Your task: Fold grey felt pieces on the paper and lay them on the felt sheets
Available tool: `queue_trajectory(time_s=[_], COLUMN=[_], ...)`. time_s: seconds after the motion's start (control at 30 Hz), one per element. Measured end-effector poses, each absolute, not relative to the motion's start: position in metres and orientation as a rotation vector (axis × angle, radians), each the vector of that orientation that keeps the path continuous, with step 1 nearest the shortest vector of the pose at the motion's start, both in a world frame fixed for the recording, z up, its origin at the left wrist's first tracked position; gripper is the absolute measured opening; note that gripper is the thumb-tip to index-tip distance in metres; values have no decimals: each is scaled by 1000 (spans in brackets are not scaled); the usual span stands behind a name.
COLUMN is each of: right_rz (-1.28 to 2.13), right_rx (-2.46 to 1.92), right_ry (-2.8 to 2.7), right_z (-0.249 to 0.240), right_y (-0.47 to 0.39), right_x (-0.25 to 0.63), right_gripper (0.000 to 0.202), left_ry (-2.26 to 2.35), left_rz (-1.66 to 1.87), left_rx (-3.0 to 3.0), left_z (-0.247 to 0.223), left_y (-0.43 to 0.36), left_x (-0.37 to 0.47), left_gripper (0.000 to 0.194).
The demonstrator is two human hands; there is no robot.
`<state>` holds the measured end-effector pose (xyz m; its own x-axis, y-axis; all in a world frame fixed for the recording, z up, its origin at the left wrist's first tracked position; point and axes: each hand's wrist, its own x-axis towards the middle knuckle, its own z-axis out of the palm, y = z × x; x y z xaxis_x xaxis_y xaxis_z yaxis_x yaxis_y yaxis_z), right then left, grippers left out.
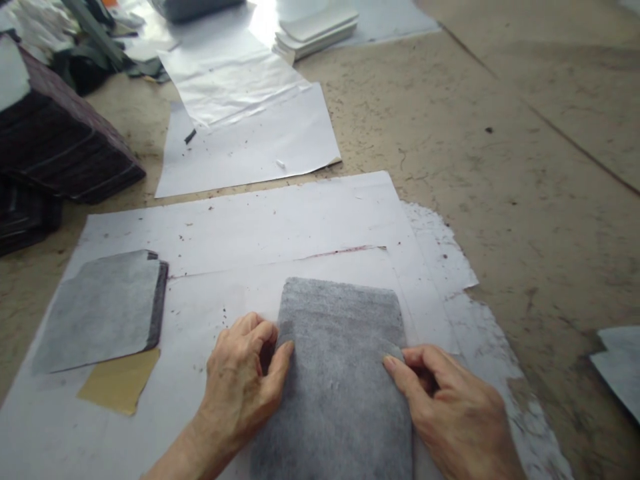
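Note:
A grey felt-like sheet [345, 387] lies on white paper at the lower middle, its lower end cut off by the frame. My left hand [247, 377] pinches its left edge between thumb and curled fingers. At the right edge, my right hand [445, 400] holds the sheet between thumb and forefinger, and a small corner is lifted there. Left of my hands sits a stack of similar grey pieces [105, 307] with dark edges. A tan piece [123, 381] sticks out from under that stack.
White paper [240, 227] covers the near table [500, 167]. Dark stacked blocks [65, 133] stand at the left. White sheets [250, 143] and a small white stack [317, 33] lie farther back. Another grey piece [620, 367] is at the right edge.

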<state>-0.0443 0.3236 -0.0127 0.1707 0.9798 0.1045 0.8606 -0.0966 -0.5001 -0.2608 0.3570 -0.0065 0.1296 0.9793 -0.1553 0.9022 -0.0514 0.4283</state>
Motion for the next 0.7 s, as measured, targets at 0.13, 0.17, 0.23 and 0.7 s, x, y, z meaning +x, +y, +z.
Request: queue_trajectory(time_s=[0.13,0.17,0.23,0.7], right_rz=[26,3,47,170], right_rx=[-1906,-1840,-1713,-1576], right_ry=[-1952,-2005,-2105,-2157], right_z=[-15,-14,-14,-18], right_y=[324,326,334,348], right_x=[-41,-39,-32,-22], right_gripper=[19,22,27,29], left_ry=[1842,1809,1678,1516], left_rz=[371,402,414,140], left_rx=[2163,2219,2301,2054], left_z=[-9,-9,-7,8], left_y=[357,359,365,400], left_x=[-262,-262,-263,-263], left_gripper=[14,25,39,38])
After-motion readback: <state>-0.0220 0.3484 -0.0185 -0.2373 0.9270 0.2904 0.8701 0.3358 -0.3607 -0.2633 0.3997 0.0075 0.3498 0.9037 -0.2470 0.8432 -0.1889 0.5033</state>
